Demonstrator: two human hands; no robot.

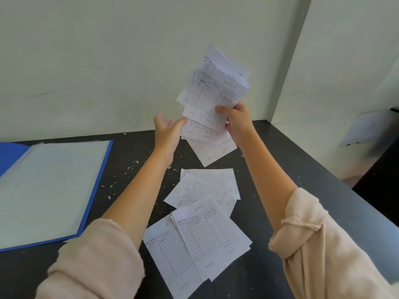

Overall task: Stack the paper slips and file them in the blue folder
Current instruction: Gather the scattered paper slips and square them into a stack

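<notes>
Nearest, we see loose slips [200, 231] scattered on the dark table [121, 169]; blue folder [49, 188] lies open at left; beyond, right hand [237, 124] pinches a fanned bunch of slips [213, 98] aloft; left hand [167, 131] open, fingertips touching it.

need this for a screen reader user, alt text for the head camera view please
The right hand holds up a fanned bundle of white lined paper slips, the open left hand touching its lower edge. More white slips lie scattered on the dark speckled table, with an open blue plastic folder at left.
</notes>
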